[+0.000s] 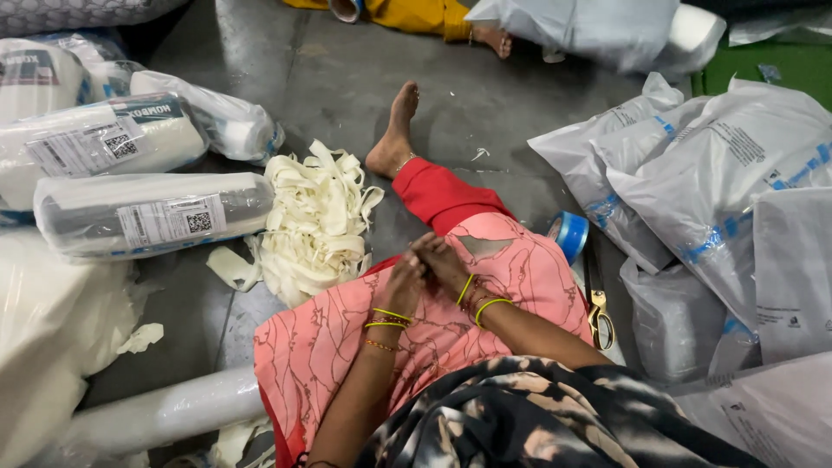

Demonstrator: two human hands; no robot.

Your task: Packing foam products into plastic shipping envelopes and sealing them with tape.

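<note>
While both hands (425,269) meet, pink patterned cloth (347,338) lies creased.

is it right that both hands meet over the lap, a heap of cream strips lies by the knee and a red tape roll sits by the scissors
Not quite. The head view shows the tape roll is blue, not red. The rest holds: left hand and right hand meet over the lap, the cream strips lie by the knee, and the scissors are beside the roll.

My left hand (404,283) and right hand (444,260) met over my lap, fingertips touching, both resting on the pink printed cloth (347,334) across my knee. Cloth was salmon-pink with thin dark red line pattern, draped flat, slightly creased. Couldn't tell if anything small was pinched between my fingers.
</note>
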